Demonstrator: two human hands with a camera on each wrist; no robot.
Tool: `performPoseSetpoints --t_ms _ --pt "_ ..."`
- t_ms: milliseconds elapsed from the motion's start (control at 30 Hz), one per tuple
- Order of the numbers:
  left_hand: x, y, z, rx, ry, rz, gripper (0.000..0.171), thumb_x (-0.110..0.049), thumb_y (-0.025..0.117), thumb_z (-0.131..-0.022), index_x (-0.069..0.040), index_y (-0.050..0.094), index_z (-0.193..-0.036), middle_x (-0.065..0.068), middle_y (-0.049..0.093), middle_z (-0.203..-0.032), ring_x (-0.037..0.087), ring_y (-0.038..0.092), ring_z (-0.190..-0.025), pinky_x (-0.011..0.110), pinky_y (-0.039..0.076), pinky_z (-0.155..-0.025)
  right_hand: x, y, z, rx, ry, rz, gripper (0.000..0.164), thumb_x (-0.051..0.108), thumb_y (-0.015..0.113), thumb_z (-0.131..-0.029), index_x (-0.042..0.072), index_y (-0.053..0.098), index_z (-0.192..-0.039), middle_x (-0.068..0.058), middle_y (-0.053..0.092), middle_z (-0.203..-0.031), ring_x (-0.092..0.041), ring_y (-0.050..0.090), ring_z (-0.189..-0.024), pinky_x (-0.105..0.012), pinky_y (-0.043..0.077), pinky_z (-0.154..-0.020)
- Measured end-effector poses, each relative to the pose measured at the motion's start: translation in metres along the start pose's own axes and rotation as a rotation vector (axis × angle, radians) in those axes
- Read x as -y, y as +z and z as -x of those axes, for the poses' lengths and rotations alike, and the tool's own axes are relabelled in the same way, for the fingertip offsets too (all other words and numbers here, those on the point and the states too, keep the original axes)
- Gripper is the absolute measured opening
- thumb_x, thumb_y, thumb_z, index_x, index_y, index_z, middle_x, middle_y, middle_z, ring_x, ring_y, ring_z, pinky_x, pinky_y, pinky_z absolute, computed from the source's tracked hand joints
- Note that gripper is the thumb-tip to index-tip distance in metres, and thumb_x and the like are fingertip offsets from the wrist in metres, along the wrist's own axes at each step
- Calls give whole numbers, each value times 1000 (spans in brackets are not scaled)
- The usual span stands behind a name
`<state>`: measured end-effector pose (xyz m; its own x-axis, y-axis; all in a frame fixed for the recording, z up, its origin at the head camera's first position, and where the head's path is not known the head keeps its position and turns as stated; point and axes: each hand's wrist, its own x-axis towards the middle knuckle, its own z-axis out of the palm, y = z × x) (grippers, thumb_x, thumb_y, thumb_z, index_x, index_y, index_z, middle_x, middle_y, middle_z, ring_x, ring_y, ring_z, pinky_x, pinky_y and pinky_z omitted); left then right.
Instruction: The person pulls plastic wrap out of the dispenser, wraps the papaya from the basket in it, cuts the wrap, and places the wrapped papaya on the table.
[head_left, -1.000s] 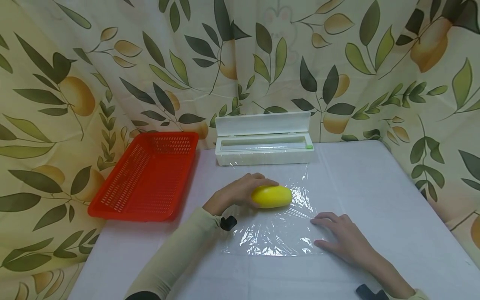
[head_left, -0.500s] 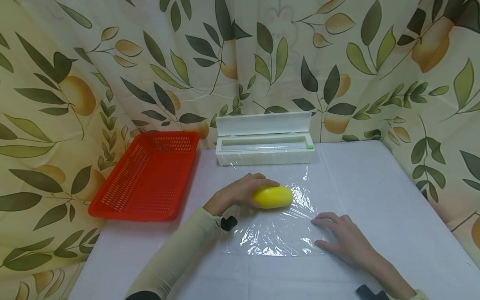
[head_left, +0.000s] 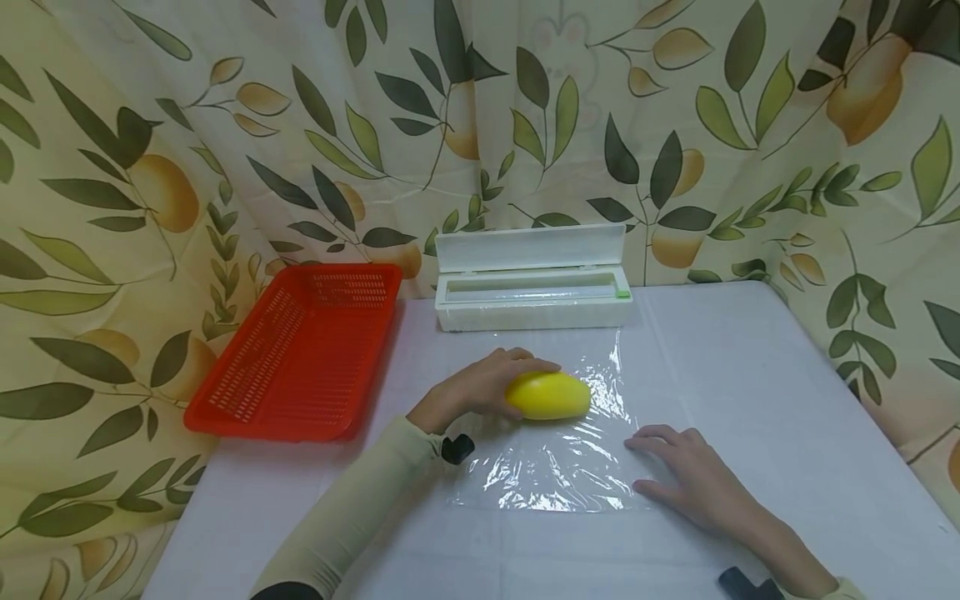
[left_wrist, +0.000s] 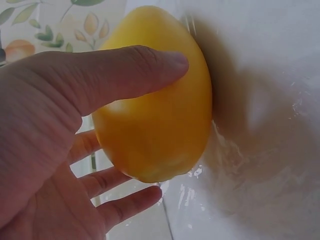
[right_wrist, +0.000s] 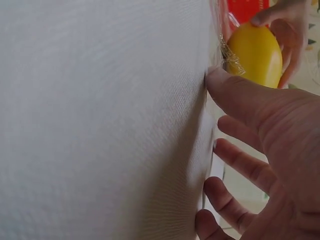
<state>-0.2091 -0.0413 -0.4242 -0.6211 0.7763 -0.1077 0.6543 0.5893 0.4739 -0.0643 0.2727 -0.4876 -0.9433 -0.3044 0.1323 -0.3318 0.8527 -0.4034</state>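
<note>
On a sheet of clear plastic wrap (head_left: 551,475) lies a smooth yellow oval fruit (head_left: 551,396), its long side running left to right. My left hand (head_left: 487,385) grips its left end; in the left wrist view the thumb (left_wrist: 145,70) lies across the fruit and the other fingers are on its far side. My right hand (head_left: 686,471) rests at the right edge of the wrap, fingers spread and slightly bent, fingertips down at the white cloth. The right wrist view shows the right thumb (right_wrist: 235,90) touching the surface beside the crinkled film edge.
Behind the wrap stands a white wrap dispenser (head_left: 534,317) with its lid raised and a film roll inside. A red perforated plastic basket (head_left: 300,358) sits at the left of the white-covered table (head_left: 750,358). A leaf-patterned curtain (head_left: 375,125) closes off the back.
The fruit has shifted very slightly to the right in my left hand's grip. The film's tight creases toward my right hand have loosened. The right hand has stayed nearly still.
</note>
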Motion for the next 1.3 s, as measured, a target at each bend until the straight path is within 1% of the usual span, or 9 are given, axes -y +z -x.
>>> performPoseSetpoints --t_ms 267,433,600,700,767,900,1033,1167,1300 --pt "0 0 3 -12 2 -10 84 -13 87 -82 -30 47 -155 2 50 -150 24 48 -126 40 44 -106 1 0 -1 9 27 -22 52 29 88 -80 19 69 -127 -6 64 -131 -27 55 -108 -47 50 -86" --pt "0 -1 11 -50 -21 -31 84 -22 87 -82 -32 46 -155 4 44 -157 29 44 -136 49 42 -110 1 1 0 -13 10 -52 46 26 89 -80 21 69 -122 -5 65 -129 -26 55 -108 -49 50 -88" --pt "4 0 36 -192 -48 -21 86 -27 90 -79 -37 47 -153 5 38 -161 32 41 -142 52 46 -108 2 2 0 -38 -17 -66 36 20 88 -81 26 67 -110 -1 67 -126 -22 55 -106 -45 49 -87" --pt "8 3 56 -276 -60 13 79 -26 91 -79 -34 53 -147 5 43 -153 29 46 -136 47 50 -105 1 1 1 -53 -37 -72 31 16 87 -81 29 64 -99 -2 68 -125 -22 56 -105 -45 49 -86" --pt "11 6 70 -296 -78 54 69 -25 91 -79 -29 60 -140 4 50 -143 24 50 -129 44 51 -103 1 1 1 -58 -46 -74 30 16 86 -82 32 63 -93 -3 68 -126 -23 57 -105 -46 49 -85" --pt "20 20 99 -249 -106 114 43 -24 89 -81 -20 72 -120 -3 61 -122 18 56 -116 40 51 -101 0 2 3 -74 -73 -75 31 16 85 -83 36 62 -90 -4 68 -126 -22 56 -104 -44 49 -82" --pt "27 36 119 -156 -129 130 24 -24 88 -83 -22 78 -104 -9 64 -110 13 57 -109 36 52 -96 -1 2 4 -106 -113 -74 33 14 85 -82 39 64 -88 -2 68 -124 -17 54 -100 -38 47 -78" --pt "30 48 131 -87 -137 149 20 -24 90 -79 -25 79 -96 -13 62 -110 11 54 -110 33 49 -96 -2 1 5 -76 -92 -68 31 16 84 -83 41 66 -88 -2 67 -126 -18 53 -102 -38 48 -80" --pt "31 54 137 -66 -109 140 23 -26 93 -76 -27 80 -95 -11 61 -114 11 51 -114 33 47 -100 -4 0 6 -53 -95 -69 30 21 85 -83 44 68 -87 -2 67 -129 -17 53 -104 -39 48 -82"
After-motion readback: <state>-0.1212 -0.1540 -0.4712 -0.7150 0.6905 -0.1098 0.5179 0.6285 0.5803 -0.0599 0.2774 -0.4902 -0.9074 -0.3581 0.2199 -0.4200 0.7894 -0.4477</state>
